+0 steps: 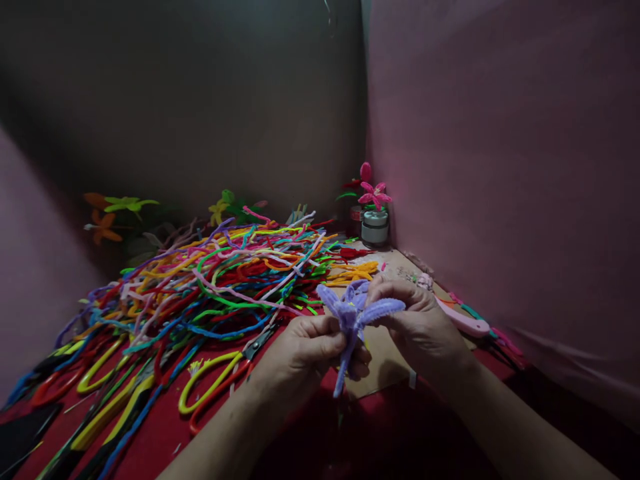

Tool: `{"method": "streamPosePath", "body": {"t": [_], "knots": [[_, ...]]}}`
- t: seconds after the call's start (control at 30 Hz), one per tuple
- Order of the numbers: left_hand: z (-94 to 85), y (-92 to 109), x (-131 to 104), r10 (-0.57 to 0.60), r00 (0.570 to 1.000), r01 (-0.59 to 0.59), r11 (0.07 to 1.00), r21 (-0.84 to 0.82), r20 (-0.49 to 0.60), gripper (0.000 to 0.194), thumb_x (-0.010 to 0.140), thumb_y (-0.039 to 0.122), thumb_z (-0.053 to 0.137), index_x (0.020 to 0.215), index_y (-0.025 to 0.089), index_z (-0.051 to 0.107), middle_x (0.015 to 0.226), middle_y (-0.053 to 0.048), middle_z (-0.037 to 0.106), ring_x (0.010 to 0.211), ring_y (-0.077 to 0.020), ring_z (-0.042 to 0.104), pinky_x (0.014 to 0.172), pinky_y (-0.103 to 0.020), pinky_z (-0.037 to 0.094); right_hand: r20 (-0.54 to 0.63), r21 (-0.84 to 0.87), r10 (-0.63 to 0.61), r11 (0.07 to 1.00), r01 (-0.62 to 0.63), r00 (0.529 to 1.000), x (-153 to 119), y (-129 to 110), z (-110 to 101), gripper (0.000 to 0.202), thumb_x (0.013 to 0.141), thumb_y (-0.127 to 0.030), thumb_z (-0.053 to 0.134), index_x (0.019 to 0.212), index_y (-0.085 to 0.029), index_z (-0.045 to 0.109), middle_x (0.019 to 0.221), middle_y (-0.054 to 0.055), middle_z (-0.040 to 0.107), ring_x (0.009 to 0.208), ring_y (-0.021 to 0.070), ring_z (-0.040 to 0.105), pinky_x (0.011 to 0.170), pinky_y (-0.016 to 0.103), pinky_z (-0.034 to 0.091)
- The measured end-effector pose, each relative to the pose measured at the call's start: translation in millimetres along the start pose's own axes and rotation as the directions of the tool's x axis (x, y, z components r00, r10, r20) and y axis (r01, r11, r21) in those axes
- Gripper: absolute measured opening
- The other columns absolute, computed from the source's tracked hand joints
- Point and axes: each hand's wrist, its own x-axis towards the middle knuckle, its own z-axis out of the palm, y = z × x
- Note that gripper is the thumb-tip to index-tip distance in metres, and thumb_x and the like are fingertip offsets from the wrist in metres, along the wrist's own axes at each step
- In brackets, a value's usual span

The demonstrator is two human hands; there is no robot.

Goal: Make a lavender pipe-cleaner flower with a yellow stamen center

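A purple pipe-cleaner flower [350, 313] is held up between my two hands, its looped petals spread and a bit of yellow at its centre. My left hand [313, 350] pinches the flower near its base, thumb and fingers closed around it. One petal points down past those fingers. From the far right side, my right hand [413, 320] has its fingers closed at the back petals; the fingertips are partly hidden behind the flower. Beneath both hands lies a brown cardboard sheet [385, 373] on a red cloth [400, 433].
A big heap of coloured pipe cleaners [225, 273] covers the left and middle. Scissors with yellow and red handles [210, 380] and yellow-handled pliers [107, 417] lie at its front. A potted pink flower [375, 195] stands at the back corner. A pink-handled tool [465, 320] lies right, beside the wall [510, 167].
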Motion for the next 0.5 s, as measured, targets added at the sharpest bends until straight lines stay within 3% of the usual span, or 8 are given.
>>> {"method": "streamPosePath", "body": {"t": [0.33, 0.5], "knots": [[-2.9, -1.4, 1.3, 0.028, 0.999, -0.028, 0.999, 0.017, 0.027, 0.012, 0.074, 0.016, 0.058, 0.073, 0.006, 0.066, 0.070, -0.012, 0.067, 0.060, -0.0162, 0.062, 0.063, -0.027, 0.045, -0.045, -0.016, -0.043, 0.999, 0.042, 0.998, -0.6, 5.7, 1.0, 0.011, 0.068, -0.013, 0.068, 0.069, -0.024, 0.067, 0.070, -0.004, 0.060, 0.070, 0.0103, 0.052, 0.069, 0.024, 0.040], [-5.3, -2.7, 1.0, 0.028, 0.999, -0.028, 1.000, 0.011, 0.032, 0.013, 0.076, 0.016, 0.057, 0.075, 0.007, 0.066, 0.072, -0.012, 0.067, 0.060, -0.0153, 0.062, 0.062, -0.025, 0.045, -0.080, -0.113, -0.138, 0.985, 0.129, 0.987, -0.7, 7.2, 3.9, 0.009, 0.069, -0.015, 0.067, 0.069, -0.024, 0.067, 0.072, -0.002, 0.055, 0.074, 0.0121, 0.048, 0.073, 0.028, 0.039]]}}
